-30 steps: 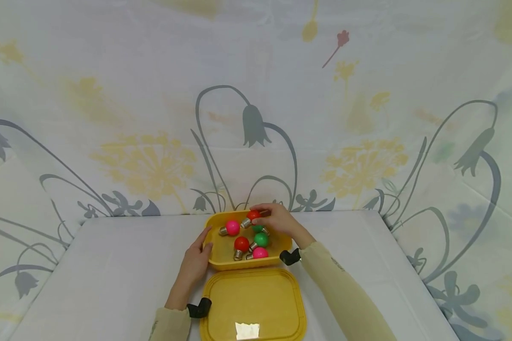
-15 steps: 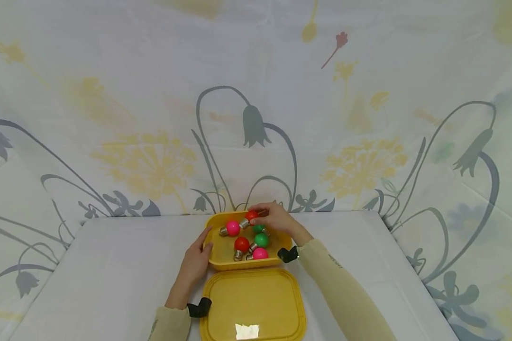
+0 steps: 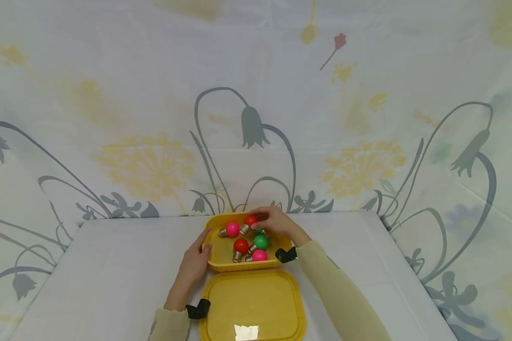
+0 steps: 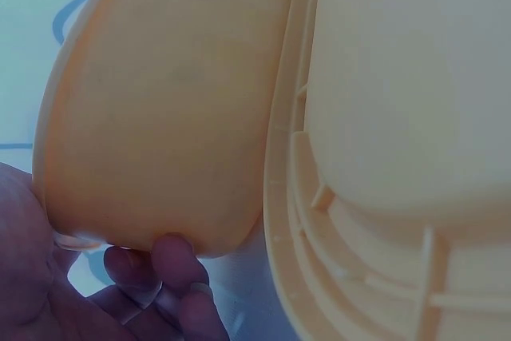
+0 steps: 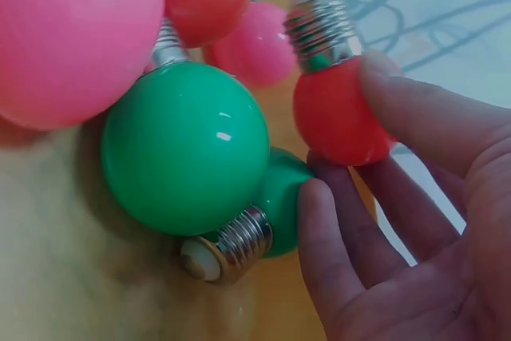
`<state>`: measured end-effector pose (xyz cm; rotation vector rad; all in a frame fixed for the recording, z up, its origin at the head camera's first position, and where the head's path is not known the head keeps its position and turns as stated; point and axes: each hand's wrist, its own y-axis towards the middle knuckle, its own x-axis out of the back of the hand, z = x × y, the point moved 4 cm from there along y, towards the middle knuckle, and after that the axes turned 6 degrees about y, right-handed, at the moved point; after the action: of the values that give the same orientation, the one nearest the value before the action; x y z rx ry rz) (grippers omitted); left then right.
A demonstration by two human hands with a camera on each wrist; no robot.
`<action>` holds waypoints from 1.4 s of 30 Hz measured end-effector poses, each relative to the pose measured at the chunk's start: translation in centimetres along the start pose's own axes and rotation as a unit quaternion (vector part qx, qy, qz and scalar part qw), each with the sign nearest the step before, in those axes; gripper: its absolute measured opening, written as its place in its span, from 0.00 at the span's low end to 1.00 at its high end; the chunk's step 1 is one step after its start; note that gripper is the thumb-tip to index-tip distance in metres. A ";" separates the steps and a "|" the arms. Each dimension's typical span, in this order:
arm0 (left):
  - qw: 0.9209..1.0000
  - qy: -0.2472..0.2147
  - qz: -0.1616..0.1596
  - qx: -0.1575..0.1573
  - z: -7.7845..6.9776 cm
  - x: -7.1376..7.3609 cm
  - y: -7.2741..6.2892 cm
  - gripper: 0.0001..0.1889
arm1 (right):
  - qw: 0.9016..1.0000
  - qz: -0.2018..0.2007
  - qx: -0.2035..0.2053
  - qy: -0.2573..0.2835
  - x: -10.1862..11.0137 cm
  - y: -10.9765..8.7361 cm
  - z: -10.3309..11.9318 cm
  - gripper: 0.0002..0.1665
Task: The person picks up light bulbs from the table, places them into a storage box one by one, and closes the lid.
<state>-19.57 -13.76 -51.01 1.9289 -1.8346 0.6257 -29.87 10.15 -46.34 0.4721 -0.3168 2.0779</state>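
A yellow plastic container (image 3: 222,266) holds several small round light bulbs. My right hand (image 3: 277,222) grips a red bulb (image 5: 339,117) at its far side, thumb and fingers around the globe, metal screw base pointing away. A large-looking green bulb (image 5: 188,149) lies beside those fingers, partly hiding another green bulb (image 5: 283,201). Also inside are a pink bulb (image 3: 232,229), a second red bulb (image 3: 241,246) and a nearer pink bulb (image 3: 259,255). My left hand (image 3: 194,263) holds the container's left end; its bent fingertips (image 4: 180,257) touch the outer wall.
A yellow lid (image 3: 251,303) lies flat just in front of the container, close to its near edge. Both are on a white-covered table (image 3: 123,274). A flower-printed cloth (image 3: 256,94) hangs behind and at both sides.
My right hand and the red bulb have shifted slightly left and down in the head view. My left hand still holds the container's end, and the other bulbs keep their places.
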 end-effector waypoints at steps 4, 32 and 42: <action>1.000 0.002 -0.001 -0.003 0.0 0.2 0.0 0.28 | 1.000 -0.001 0.001 0.014 0.1 0.1 -0.4 0.23; 1.000 0.006 0.009 -0.007 -0.1 0.3 -0.2 0.28 | 1.000 -0.011 0.009 0.008 -0.5 -0.2 -0.8 0.21; 1.000 0.005 0.011 -0.008 -0.2 0.5 0.0 0.28 | 1.000 -0.003 0.000 0.016 -0.4 -0.2 -1.0 0.21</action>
<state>-19.55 -14.03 -50.56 1.8933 -1.8519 0.6251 -29.71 10.29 -47.39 0.4391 -0.2947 2.0771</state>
